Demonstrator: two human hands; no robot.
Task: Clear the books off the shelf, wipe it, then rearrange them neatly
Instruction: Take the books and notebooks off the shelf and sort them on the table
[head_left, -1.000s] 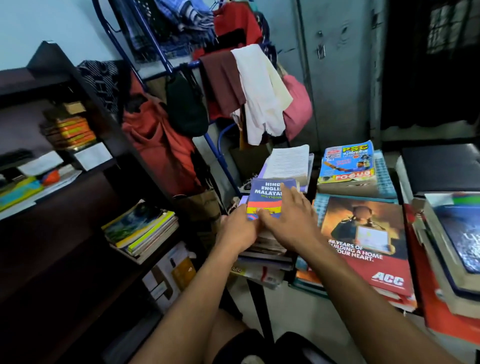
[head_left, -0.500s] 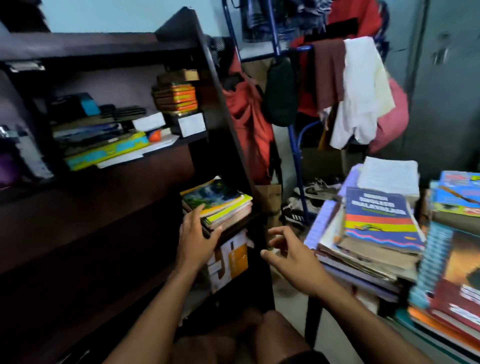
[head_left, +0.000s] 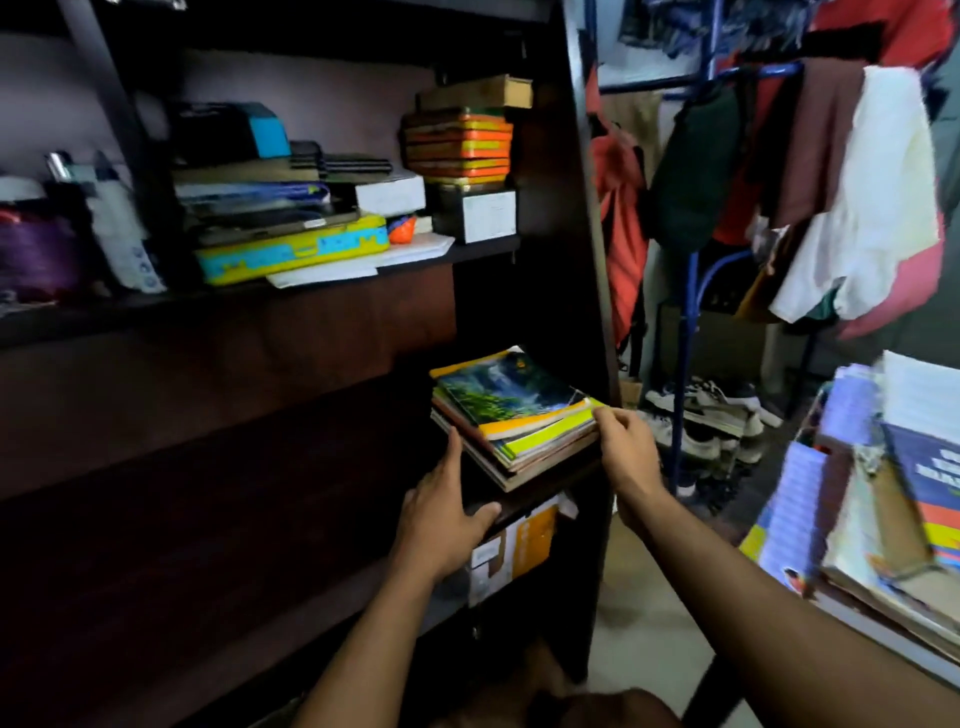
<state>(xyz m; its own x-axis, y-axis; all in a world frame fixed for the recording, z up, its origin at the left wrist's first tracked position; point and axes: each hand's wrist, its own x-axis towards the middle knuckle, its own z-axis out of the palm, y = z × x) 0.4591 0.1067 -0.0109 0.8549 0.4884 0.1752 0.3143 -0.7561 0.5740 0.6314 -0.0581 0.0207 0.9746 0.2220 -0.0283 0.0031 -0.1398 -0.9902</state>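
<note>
Dark wooden shelving (head_left: 582, 218) fills the view from nine to twelve o'clock, its upper board crowded with a yellow case (head_left: 293, 249), an orange-spined stack (head_left: 460, 145) and boxes. At one to three o'clock a blue clothes rack (head_left: 691, 291) carries hanging garments, shoes (head_left: 701, 410) below it. At four o'clock piled books (head_left: 893, 499) sit on a table. At centre, on the middle board, lies the stack of notebooks (head_left: 511, 410). The left hand (head_left: 444, 514) has straight fingers against the stack's left edge, thumb on the board's front lip. The right hand (head_left: 626, 444) pinches the stack's right corner
</note>
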